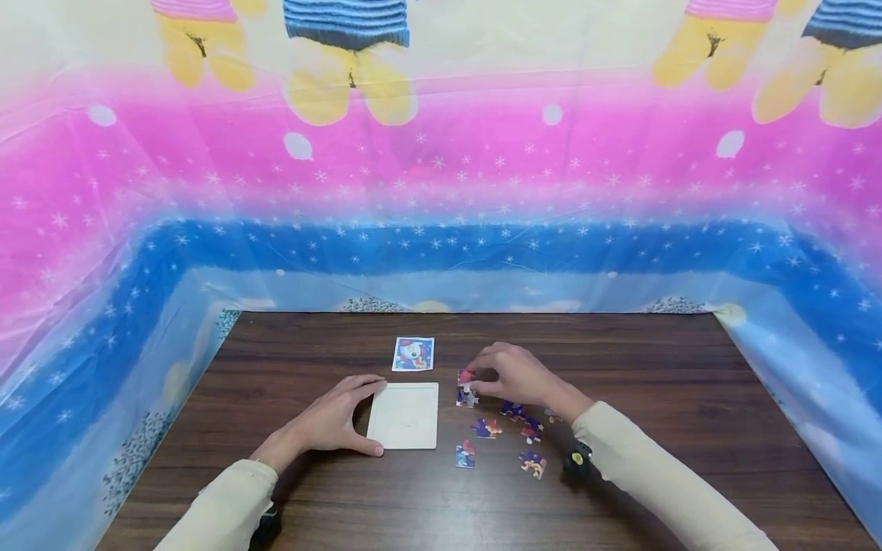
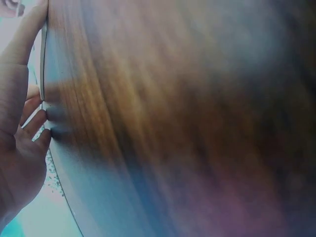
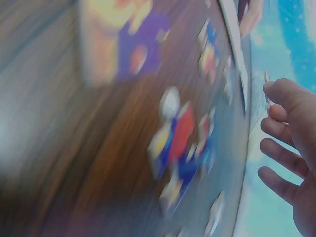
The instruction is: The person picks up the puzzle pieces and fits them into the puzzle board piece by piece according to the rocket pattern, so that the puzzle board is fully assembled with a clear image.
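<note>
On the dark wood-grain bench (image 1: 654,367), a person in cream sleeves is at the picking-up step of a small jigsaw. The left hand (image 1: 335,423) lies flat and relaxed against the left edge of the blank white square puzzle tray (image 1: 404,415), thumb at its near-left corner and fingers along its far-left corner — steadying it rather than gripping it; the left wrist view shows straight fingers (image 2: 23,42) against the board's edge. The right hand (image 1: 513,373) reaches over the loose pieces toward the middle of the bench, its fingertips curled down and pinching a small red-and-blue cardboard puzzle piece (image 1: 466,376), with another piece (image 1: 466,396) just beneath it on the bench. The remaining colourful loose pieces (image 1: 499,438) are scattered near the right side of the tray, toward the near edge. A small printed reference picture card (image 1: 413,353) lies just beyond the tray's far edge. The tray appears empty, so the assembly seems barely begun. Judging from this, the next move calls for lifting the pinched piece clear, turning it to match the card — and setting it inside the tray's frame while the left hand holds the tray against sliding. The right wrist view is too blurred to confirm the grip.
</note>
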Demonstrator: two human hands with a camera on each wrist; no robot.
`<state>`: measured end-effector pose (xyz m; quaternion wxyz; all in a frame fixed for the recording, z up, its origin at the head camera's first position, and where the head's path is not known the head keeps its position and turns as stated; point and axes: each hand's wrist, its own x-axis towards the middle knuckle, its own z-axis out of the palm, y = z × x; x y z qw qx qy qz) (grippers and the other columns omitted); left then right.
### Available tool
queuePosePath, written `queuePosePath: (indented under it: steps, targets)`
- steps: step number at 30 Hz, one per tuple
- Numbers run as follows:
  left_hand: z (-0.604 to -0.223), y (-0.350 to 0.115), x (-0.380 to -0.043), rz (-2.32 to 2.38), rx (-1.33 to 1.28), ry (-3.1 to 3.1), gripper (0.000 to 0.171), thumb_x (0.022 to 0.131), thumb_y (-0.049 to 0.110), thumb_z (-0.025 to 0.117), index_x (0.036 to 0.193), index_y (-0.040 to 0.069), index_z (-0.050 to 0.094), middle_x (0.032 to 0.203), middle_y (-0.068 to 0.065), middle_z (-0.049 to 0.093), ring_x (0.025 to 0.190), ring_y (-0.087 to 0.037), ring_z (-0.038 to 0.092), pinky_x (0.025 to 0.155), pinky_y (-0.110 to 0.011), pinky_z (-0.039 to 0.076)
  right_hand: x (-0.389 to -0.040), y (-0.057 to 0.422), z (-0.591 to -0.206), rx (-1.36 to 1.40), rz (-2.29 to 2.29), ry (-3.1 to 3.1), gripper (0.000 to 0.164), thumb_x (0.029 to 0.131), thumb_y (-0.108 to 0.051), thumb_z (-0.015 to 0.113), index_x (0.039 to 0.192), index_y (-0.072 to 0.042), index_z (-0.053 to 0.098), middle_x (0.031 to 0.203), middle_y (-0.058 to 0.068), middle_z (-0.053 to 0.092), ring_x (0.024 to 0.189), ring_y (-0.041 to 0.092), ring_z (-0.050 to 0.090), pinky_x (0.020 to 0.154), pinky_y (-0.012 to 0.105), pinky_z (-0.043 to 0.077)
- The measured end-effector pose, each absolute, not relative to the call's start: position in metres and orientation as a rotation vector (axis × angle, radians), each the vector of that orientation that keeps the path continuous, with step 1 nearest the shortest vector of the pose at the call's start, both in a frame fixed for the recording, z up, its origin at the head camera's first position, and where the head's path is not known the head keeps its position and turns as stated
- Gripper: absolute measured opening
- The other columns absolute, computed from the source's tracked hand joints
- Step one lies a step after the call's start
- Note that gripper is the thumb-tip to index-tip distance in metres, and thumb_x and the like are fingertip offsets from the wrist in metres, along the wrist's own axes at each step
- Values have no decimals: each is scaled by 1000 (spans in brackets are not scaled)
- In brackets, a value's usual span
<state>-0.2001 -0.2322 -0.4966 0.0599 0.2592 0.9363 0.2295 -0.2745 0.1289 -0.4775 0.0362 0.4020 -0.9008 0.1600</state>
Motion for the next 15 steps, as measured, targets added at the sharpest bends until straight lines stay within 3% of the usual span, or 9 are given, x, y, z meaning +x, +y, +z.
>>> queuePosePath:
  steps: [15]
  targets:
    - [-496, -231, -200, 693, 754, 2839, 110, 69, 70, 84, 153, 9, 48, 156, -8, 45, 143, -30, 42, 109, -54, 43, -261, 62, -466, 1381, 593, -2670, 25, 95, -36, 74, 113, -20, 81, 108, -5, 76, 98, 11, 66, 86, 31, 56]
